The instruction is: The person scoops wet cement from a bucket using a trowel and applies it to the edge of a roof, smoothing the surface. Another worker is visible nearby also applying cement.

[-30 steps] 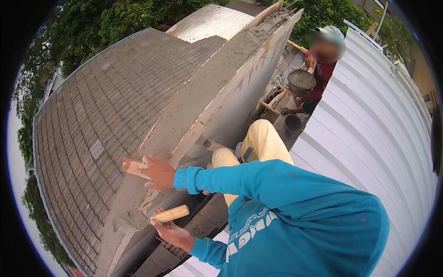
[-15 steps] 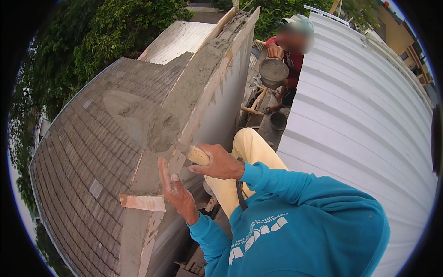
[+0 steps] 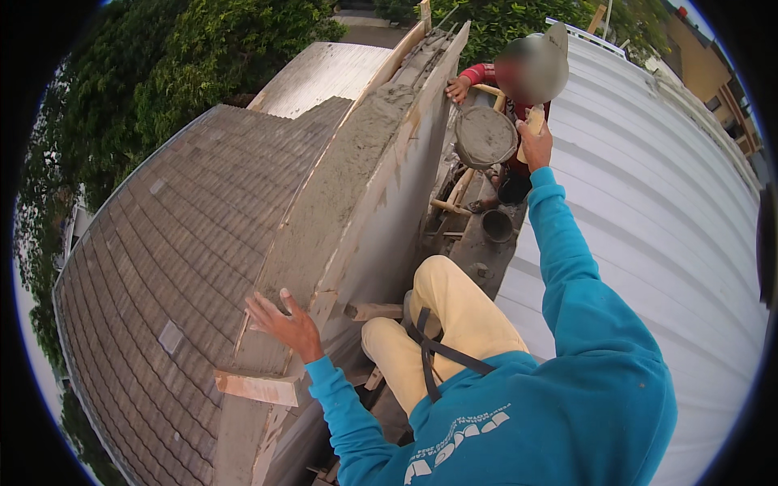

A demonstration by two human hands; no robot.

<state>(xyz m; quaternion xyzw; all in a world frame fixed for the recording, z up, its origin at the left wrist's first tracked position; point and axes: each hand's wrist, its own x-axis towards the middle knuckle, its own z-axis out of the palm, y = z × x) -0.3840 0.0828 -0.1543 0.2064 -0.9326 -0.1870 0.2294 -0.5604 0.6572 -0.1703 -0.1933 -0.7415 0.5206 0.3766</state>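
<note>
The right hand (image 3: 536,151) grips a wooden handle (image 3: 532,130), long axis pointing forward, just right of the mortar bucket (image 3: 460,152) beyond the wall (image 3: 344,162)'s right edge; the left hand (image 3: 288,326), farther off, is open.

Right hand (image 3: 535,149) clenched far forward, left hand (image 3: 285,327) spread.
The right arm (image 3: 571,263) stretches out almost straight, its grip tightly curled; the left arm (image 3: 350,413) reaches forward and leftward (the shorter reach of the two), thumb (image 3: 290,300) standing apart from the fanned fingers (image 3: 261,311), and both knees (image 3: 444,287) are bent.
</note>
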